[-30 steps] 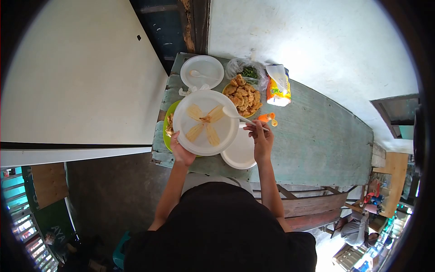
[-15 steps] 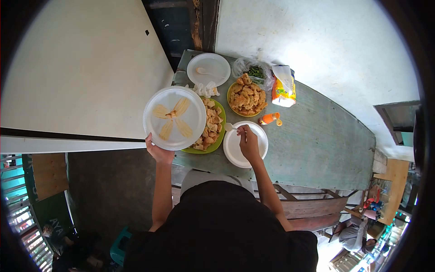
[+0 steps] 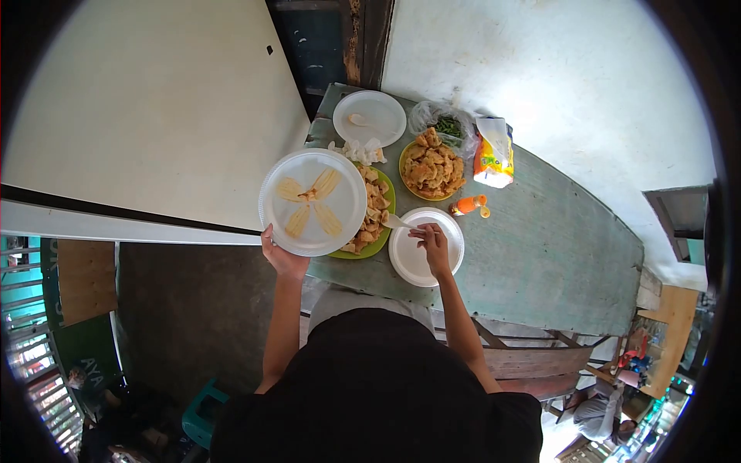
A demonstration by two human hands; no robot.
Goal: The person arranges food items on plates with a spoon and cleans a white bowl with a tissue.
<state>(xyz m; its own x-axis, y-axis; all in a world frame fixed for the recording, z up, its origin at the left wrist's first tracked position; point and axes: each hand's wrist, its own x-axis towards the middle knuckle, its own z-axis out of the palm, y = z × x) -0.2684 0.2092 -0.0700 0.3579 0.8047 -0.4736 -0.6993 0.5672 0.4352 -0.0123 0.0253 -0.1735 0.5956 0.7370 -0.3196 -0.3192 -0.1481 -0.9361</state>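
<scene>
My left hand (image 3: 287, 260) grips the near edge of a white foam plate (image 3: 274, 208), thumb at the rim. Flat yellowish strips (image 3: 295, 221) are spread on it like petals. The plate overlaps a green plate (image 3: 380, 245) heaped with cut, browned food pieces (image 3: 375, 208), hiding its left part. In my right hand (image 3: 436, 248) a white plastic spoon (image 3: 397, 221) is pinched between closed fingers. Its head points left and overlaps the green plate's right rim. Below that hand sits another white plate (image 3: 409, 258) on the table.
Behind are a plate of fried food (image 3: 432, 166), a plastic bag with greens (image 3: 448, 126), a yellow tissue pack (image 3: 494, 158) and an orange-capped bottle (image 3: 468, 205). A white plate (image 3: 378, 108) with a spoon and crumpled tissue (image 3: 363, 150) stand far left. A wooden bench (image 3: 532, 361) adjoins the table.
The whole view has shifted, so the table's things appear slightly farther right. My right hand has turned, its fingers now pointing more to the left, and the spoon's head overlaps the green plate's rim.
</scene>
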